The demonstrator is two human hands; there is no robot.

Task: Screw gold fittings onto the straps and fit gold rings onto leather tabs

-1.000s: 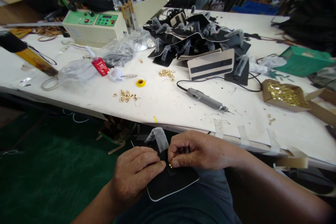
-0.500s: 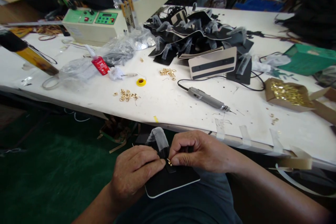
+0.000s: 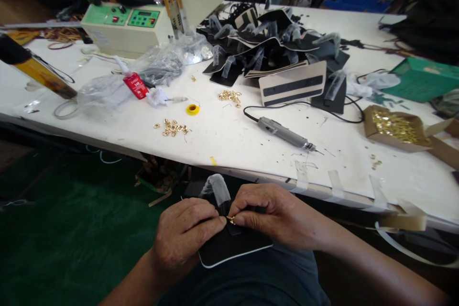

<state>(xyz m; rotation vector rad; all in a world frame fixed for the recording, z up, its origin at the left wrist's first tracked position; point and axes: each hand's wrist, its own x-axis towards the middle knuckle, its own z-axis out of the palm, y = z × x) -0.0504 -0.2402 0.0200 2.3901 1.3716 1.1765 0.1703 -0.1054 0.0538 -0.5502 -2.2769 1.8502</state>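
Observation:
On my lap lies a black leather piece (image 3: 233,247) with a white edge and a strap wrapped in grey film (image 3: 216,187). My left hand (image 3: 184,236) grips the piece near the strap. My right hand (image 3: 272,213) pinches a small gold fitting (image 3: 231,220) against the strap, thumb and forefinger closed on it. Both hands meet below the front edge of the white table (image 3: 229,143).
On the table lie a grey electric hand tool (image 3: 283,133) with a black cord, loose gold rings (image 3: 174,127), a yellow tape roll (image 3: 192,109), a red bottle (image 3: 135,84), a cardboard box of gold fittings (image 3: 392,128), a pile of black pieces (image 3: 272,48) and a green-panelled machine (image 3: 125,28). Another person sits behind it.
The hands have stayed together on the piece; the right fingers shifted the gold fitting slightly. The view tilted a little, so the table sits lower in the picture.

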